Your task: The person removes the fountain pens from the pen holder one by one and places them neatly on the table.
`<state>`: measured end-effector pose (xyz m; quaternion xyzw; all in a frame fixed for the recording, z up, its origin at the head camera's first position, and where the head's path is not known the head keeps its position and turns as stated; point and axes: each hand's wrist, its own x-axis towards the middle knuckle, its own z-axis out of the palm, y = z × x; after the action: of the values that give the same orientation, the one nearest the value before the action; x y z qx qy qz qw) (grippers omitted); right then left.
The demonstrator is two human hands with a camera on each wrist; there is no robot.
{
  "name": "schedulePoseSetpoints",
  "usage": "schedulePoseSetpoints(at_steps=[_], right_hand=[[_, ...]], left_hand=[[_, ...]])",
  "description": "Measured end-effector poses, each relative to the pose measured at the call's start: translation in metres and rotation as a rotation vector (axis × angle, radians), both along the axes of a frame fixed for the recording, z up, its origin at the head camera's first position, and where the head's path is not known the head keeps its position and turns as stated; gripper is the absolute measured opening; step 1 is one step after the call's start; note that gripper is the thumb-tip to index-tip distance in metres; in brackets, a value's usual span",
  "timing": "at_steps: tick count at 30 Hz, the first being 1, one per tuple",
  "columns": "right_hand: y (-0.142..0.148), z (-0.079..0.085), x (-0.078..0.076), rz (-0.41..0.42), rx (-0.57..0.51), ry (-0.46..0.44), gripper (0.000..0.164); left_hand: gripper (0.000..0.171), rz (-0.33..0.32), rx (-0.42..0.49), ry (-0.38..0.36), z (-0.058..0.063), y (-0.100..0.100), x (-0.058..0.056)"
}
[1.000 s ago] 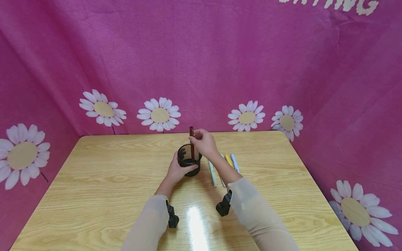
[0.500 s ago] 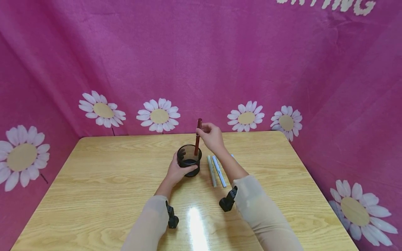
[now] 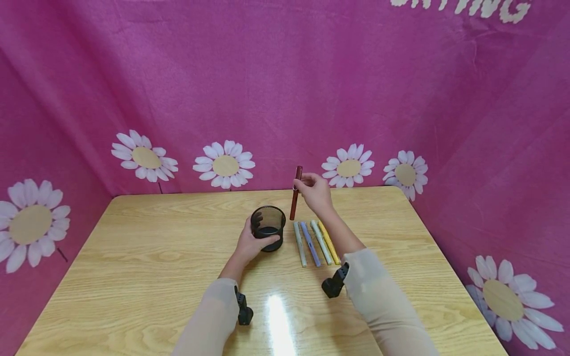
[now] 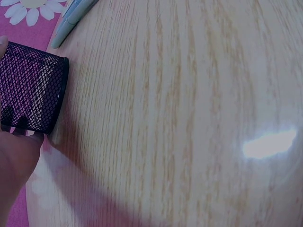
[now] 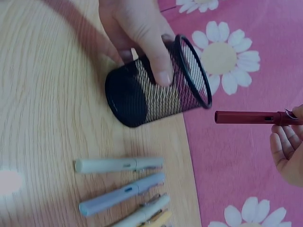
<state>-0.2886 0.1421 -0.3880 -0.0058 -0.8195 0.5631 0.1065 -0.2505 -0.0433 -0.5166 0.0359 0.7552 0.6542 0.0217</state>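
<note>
A black mesh pen holder [image 3: 274, 231] appears upright in the head view, its opening facing up. My left hand [image 3: 250, 245] grips it from the left, thumb across the near side. In the right wrist view that thumb lies along the mesh [image 5: 163, 101]. Up and to the right of the holder, my right hand [image 3: 317, 194] pinches a dark red pen [image 3: 294, 203], held nearly vertical and apart from the rim. The right wrist view shows the red pen [image 5: 244, 117] with its free end pointing toward the holder's side.
Right of the holder, a grey-green pen [image 3: 300, 247], a lavender pen [image 3: 310, 245], a pale mint pen [image 3: 321, 243] and a yellow pen [image 3: 330, 244] lie side by side on the wooden table [image 3: 169, 277]. A pink flowered cloth [image 3: 285, 99] hangs behind.
The red pen has come up out of the holder and moved right in my right hand. My left hand keeps its hold on the holder. More of the lying pens show.
</note>
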Motion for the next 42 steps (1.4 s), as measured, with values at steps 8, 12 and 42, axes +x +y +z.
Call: schedulePoseSetpoints(at_steps=[8, 12, 42], right_hand=[[0.025, -0.003, 0.0, -0.013, 0.025, -0.022, 0.03], [0.038, -0.007, 0.001, -0.033, 0.049, -0.036, 0.031], [0.102, -0.041, 0.009, -0.076, 0.228, -0.143, 0.034]], left_hand=[[0.089, -0.041, 0.002, -0.021, 0.028, -0.001, 0.015], [0.088, -0.04, -0.005, -0.014, 0.029, -0.001, 0.015], [0.088, -0.037, 0.0, -0.04, 0.033, 0.0, 0.019]])
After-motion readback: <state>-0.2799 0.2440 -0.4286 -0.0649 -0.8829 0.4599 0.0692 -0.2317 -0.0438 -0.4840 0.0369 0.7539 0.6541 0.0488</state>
